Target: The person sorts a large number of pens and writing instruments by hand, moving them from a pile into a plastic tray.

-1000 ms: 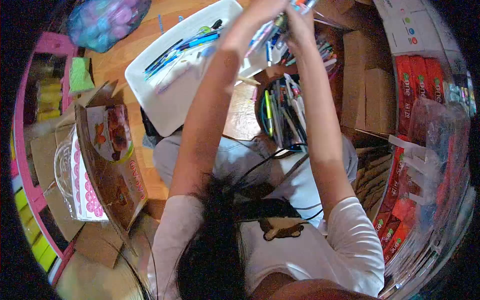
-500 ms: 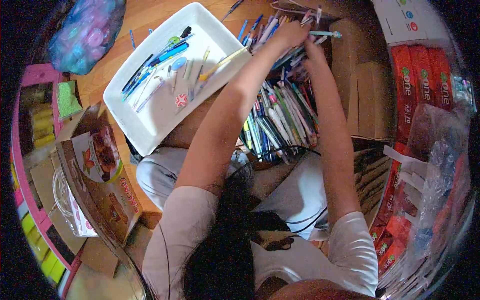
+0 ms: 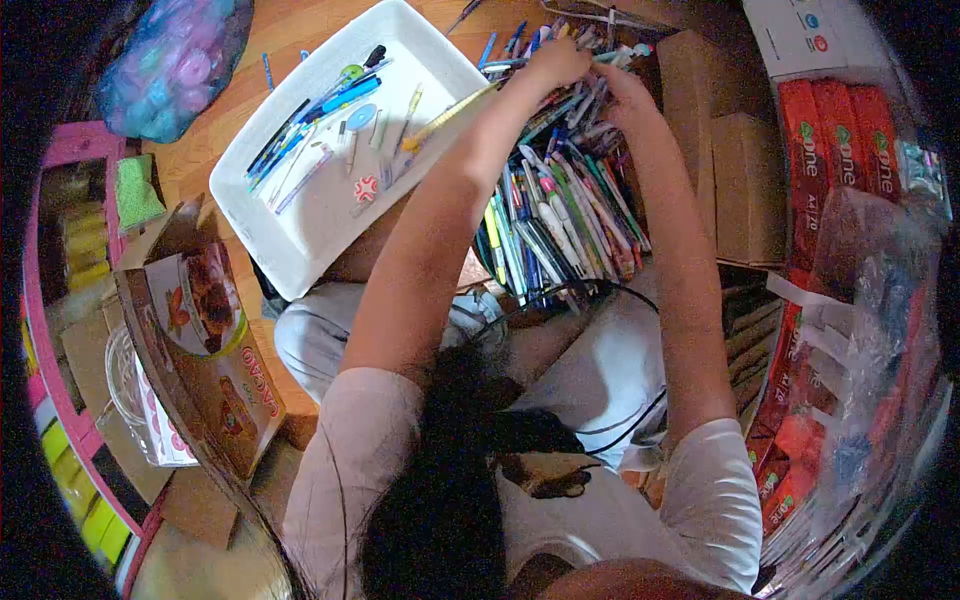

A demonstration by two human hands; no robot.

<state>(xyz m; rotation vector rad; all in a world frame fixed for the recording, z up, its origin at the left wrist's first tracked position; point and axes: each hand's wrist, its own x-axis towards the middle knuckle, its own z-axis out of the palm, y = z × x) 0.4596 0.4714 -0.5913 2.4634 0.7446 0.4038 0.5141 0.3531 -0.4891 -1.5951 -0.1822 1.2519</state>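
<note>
At the far end of a large heap of pens, my two hands are close together. My left hand has its fingers curled around a pale teal pen, whose end sticks out to the right. My right hand is just beside it, fingers bent inward over the heap; what they pinch, if anything, is hidden. Left of the heap, a white tray holds several pens, a blue round piece, a yellow pen and a red and white round piece.
Cardboard flaps border the heap on the right, with red paper packs beyond. A printed cardboard box stands at left, near a pink shelf frame. A bag of colourful balls lies at upper left.
My left hand has moved slightly left with the teal pen, drawing away from my right hand. The right hand stays over the heap. The view has shifted a little.
</note>
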